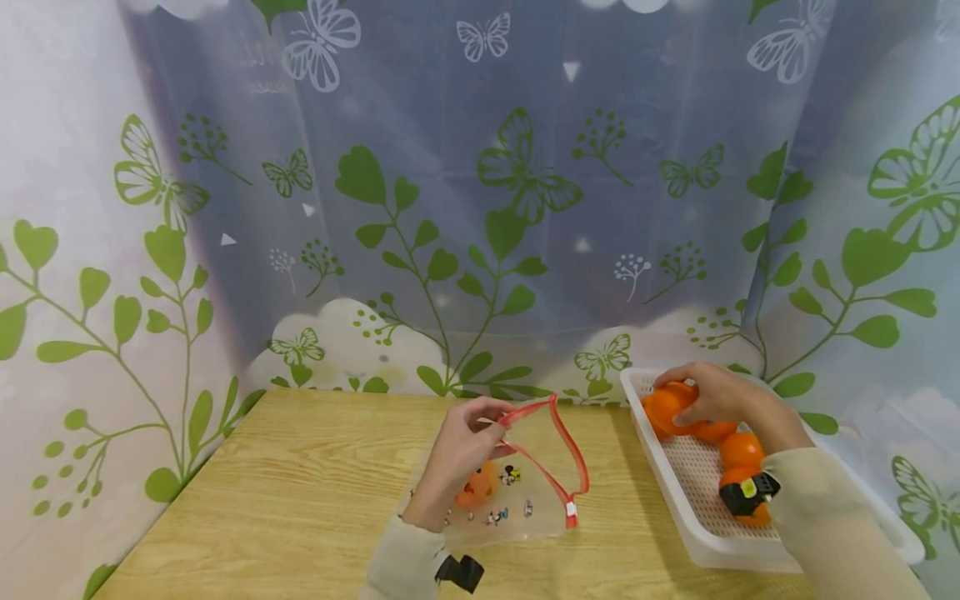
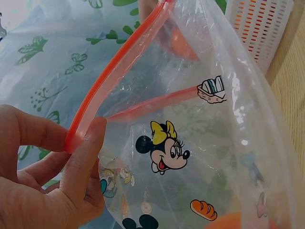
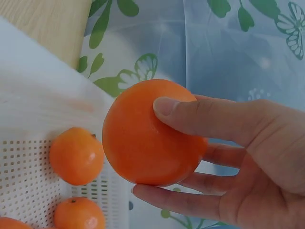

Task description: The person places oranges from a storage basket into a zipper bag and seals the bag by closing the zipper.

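Head view first: I am working at a wood-grained surface [image 1: 300,467], and the white perforated basket [image 1: 675,500] is my landmark. My right hand [image 1: 712,396] is at the basket's far end, near its far left corner, with thumb and fingers curled round an orange [image 3: 147,138]. From the right wrist, I see my thumb on one side of the fruit and my fingers on the other; whether it touches its neighbours I cannot tell. More oranges [image 3: 76,155] lie in the basket, some near its far end and some farther along it towards me.

To the left of the basket, apart from it with a strip of surface between, is a clear bag [image 1: 543,518]. My left hand [image 1: 463,437] pinches the bag's red zip edge [image 2: 114,67] between thumb and forefinger, and the mouth gapes towards the basket. A white slider [image 1: 571,508] sits on that edge, at the side nearest the basket. One orange fruit [image 1: 476,487] shows through the printed film, on the part of the bag away from the basket. My left wrist view shows a cartoon mouse head with a yellow bow [image 2: 167,148] on the plastic. Behind the basket hangs a leaf-and-butterfly cloth [image 1: 450,208].
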The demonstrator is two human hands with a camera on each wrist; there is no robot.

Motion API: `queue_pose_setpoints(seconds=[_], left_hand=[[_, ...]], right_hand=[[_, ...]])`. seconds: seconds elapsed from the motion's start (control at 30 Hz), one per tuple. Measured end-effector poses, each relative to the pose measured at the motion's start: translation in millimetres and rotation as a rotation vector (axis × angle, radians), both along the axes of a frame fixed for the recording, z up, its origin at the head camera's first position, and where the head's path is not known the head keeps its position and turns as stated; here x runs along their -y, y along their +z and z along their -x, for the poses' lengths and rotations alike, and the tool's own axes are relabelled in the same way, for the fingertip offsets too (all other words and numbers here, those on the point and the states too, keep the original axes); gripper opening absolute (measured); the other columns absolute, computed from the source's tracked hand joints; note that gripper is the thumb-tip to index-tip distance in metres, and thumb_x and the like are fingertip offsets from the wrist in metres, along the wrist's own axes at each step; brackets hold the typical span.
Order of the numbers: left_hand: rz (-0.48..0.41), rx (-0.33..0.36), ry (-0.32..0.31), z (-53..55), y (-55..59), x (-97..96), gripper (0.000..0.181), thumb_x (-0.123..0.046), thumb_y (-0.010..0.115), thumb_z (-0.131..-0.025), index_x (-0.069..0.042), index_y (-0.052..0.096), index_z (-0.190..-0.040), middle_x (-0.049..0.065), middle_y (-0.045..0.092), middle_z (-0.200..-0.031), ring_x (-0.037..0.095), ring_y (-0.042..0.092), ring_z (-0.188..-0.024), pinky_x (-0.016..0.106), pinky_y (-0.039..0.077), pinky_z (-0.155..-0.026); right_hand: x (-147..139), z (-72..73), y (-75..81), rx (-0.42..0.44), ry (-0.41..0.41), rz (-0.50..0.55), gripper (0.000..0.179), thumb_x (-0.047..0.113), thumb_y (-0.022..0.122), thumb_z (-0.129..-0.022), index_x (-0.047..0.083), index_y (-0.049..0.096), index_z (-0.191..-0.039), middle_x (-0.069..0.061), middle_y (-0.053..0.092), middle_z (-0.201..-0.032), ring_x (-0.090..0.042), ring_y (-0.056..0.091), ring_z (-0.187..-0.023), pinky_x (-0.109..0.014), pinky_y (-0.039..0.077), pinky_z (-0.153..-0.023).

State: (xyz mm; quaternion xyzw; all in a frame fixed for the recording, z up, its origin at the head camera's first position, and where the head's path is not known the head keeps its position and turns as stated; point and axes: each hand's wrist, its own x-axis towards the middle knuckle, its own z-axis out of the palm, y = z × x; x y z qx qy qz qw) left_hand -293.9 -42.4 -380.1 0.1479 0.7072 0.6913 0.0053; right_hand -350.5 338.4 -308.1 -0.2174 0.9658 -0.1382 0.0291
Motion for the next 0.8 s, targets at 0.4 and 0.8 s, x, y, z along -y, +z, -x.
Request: queue_pose_setpoints(seconds=[0.4, 0.8], left_hand=[[-0.001, -0.001, 0.003, -0.8, 0.0, -0.4, 0.023, -0.004, 0.058, -0.102, -0.006, 0.072, -0.121, 0.014, 0.065, -0.112, 0.017, 0.067, -0.090, 0.036, 0.066, -0.084], [0.000, -0.005, 0.001, -0.9, 0.7, 0.2, 0.024, -0.003, 0.057, -0.102, -0.005, 0.071, -0.121, 0.014, 0.065, -0.112, 0.017, 0.067, -0.090, 0.036, 0.066, -0.084]], right_hand=[[24, -12.0, 8.5, -0.069, 0.076, 0.024, 0.051, 0.010, 0.088, -0.078, 0.009, 0.072, -0.127, -0.019, 0.068, -0.129, -0.036, 0.062, -0.112, -0.057, 0.054, -0.094], [46, -24.1, 18.1, -0.108, 0.143, 0.038, 0.050, 0.011, 0.088, -0.078, 0.009, 0.072, -0.126, -0.015, 0.069, -0.122, -0.031, 0.064, -0.106, -0.051, 0.057, -0.089]])
